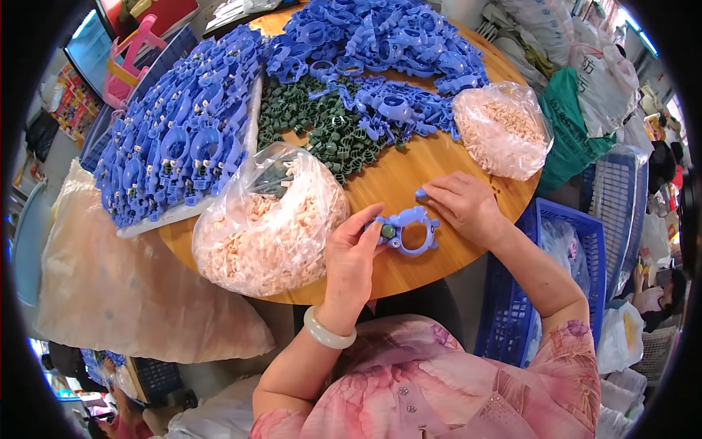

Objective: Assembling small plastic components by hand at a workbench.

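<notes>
My left hand (351, 252) is closed on a blue plastic toy part (414, 233) with a large round opening; a small dark green piece (387, 230) sits in it by my thumb. My right hand (466, 205) pinches a small blue piece (420, 194) just above the toy part, apart from it. Just left of my left hand stands an open clear bag (270, 234) of small cream-coloured pieces. A second such bag (504, 130) lies beyond my right hand. Dark green pieces (314, 121) are heaped farther back on the round wooden table (387, 175).
Blue toy parts stand in rows on a white board (175, 216) at the left. A pile of blue parts (380, 36) covers the table's far side. Blue crates (596, 249) stand on the right, below the table edge. A large pale sack (131, 285) is at the left.
</notes>
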Demonstrator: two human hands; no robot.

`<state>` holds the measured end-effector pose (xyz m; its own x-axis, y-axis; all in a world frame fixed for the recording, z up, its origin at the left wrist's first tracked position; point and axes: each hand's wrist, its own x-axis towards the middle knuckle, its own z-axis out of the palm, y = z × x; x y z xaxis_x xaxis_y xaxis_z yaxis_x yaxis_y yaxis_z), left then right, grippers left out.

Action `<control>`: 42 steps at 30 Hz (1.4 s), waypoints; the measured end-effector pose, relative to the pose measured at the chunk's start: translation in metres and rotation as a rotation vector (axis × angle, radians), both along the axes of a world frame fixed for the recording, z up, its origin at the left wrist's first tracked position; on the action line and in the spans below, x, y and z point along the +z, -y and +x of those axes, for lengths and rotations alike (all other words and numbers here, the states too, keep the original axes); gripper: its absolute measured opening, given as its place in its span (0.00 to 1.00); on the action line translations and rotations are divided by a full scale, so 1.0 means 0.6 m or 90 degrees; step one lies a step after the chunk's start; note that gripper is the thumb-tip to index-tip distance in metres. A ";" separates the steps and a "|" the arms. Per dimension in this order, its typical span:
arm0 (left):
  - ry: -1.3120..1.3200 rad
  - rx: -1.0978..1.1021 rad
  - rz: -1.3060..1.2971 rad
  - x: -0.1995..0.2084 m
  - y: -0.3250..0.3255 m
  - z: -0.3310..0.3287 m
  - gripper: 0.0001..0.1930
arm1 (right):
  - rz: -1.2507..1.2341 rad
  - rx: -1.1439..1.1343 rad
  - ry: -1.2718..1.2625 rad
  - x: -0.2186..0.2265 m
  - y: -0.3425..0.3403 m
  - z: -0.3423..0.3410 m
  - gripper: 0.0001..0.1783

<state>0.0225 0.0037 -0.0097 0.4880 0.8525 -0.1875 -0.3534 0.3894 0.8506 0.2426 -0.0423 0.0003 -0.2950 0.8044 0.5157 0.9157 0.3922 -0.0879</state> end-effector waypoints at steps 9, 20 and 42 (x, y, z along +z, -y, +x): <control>0.004 0.012 0.003 -0.004 -0.001 0.000 0.14 | -0.137 -0.080 -0.477 0.012 0.035 -0.014 0.15; -0.030 0.056 0.068 -0.012 -0.001 0.006 0.13 | -0.049 -0.065 -0.413 0.018 0.073 -0.115 0.16; -0.023 0.071 0.059 -0.013 0.002 0.007 0.12 | 0.009 -0.074 -0.211 0.019 0.064 -0.140 0.18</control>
<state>0.0264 0.0023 -0.0177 0.3829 0.9159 -0.1208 -0.3589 0.2680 0.8941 0.1583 -0.0810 0.0116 -0.0168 0.8150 0.5792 0.8766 0.2907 -0.3836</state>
